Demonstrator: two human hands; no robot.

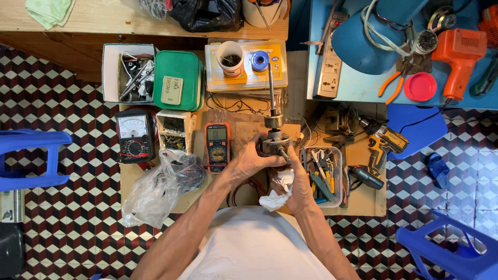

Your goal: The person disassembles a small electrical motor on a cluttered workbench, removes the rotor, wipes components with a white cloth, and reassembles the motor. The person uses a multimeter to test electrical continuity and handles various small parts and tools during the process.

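Grey metal motor rotor with long steel shaft [273,136] sits gripped in my left hand [249,161]. My right hand [296,182] clutches a crumpled white tissue [277,191] against it, beside the orange digital multimeter [217,147].

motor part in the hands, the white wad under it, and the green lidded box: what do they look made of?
Motor part, held by the left hand: bare metal, dull grey with a shiny straight shaft. White wad in the right hand: crumpled cloth or tissue, cannot tell which. Green lidded box: moulded plastic by its smooth rounded corners, likely.
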